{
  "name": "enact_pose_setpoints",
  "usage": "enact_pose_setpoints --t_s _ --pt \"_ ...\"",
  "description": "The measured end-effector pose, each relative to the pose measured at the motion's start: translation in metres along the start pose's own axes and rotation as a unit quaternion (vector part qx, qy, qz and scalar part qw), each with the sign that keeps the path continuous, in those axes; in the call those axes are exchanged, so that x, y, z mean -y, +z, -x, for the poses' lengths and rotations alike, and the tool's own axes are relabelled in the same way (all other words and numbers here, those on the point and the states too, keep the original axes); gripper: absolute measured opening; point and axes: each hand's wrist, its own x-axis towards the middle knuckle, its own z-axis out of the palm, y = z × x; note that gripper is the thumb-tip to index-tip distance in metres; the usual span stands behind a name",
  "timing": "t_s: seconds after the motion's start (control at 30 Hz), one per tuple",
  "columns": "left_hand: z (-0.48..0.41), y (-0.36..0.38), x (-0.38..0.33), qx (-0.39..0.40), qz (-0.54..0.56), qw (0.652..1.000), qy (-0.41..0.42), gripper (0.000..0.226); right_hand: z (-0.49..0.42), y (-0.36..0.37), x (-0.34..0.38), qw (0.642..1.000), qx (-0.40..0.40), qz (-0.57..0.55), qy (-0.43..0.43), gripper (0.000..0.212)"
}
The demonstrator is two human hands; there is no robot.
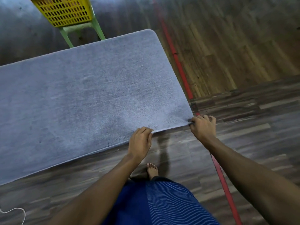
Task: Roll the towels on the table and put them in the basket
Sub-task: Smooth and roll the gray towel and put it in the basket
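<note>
A large grey-blue towel (90, 95) lies spread flat, covering the table from the left edge of the view to its near right corner. My left hand (140, 142) pinches the towel's near edge a little in from that corner. My right hand (203, 127) grips the near right corner itself, fingers curled round the cloth. A yellow perforated basket (65, 11) sits on a pale green stool (81, 30) beyond the table's far edge, at the top left.
Wood-pattern floor (243, 111) surrounds the table. A red strip (178, 65) runs along the floor past the table's right end. My bare foot (152, 170) stands near the table's front edge. A white cord (16, 211) lies at the bottom left.
</note>
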Motion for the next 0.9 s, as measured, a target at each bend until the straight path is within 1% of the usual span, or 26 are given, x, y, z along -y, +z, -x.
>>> enact_pose_setpoints --t_s 0.13,0.2,0.27,0.37,0.5,0.67,0.77,0.9 --pt "0.002 0.003 0.005 0.064 -0.01 0.998 -0.001 0.023 0.011 0.003 0.001 0.995 0.071 0.022 0.063 0.022" --pt "0.003 0.001 0.009 0.081 -0.008 0.997 -0.003 0.023 0.016 0.004 0.005 0.992 0.093 0.006 0.09 0.02" --pt "0.003 -0.004 0.015 0.075 -0.011 0.997 -0.015 0.02 0.017 0.003 0.016 0.99 0.09 -0.031 0.101 0.017" --pt "-0.001 -0.015 0.025 0.051 -0.018 0.998 -0.024 0.018 0.014 -0.003 0.039 0.99 0.078 -0.082 0.089 0.016" --pt "-0.006 -0.046 0.05 0.011 -0.032 0.998 -0.057 0.014 0.0 -0.017 0.101 0.985 0.055 -0.158 0.042 0.019" --pt "0.009 -0.106 0.105 -0.064 -0.02 0.989 -0.13 0.013 -0.015 -0.031 0.218 0.975 0.086 -0.2 -0.046 0.017" --pt "0.04 -0.149 0.152 -0.12 -0.012 0.973 -0.198 0.014 -0.011 -0.033 0.305 0.963 0.119 -0.212 -0.115 0.016" --pt "0.103 -0.212 0.228 -0.173 -0.009 0.937 -0.303 0.017 0.019 -0.027 0.437 0.938 0.162 -0.207 -0.224 0.018"
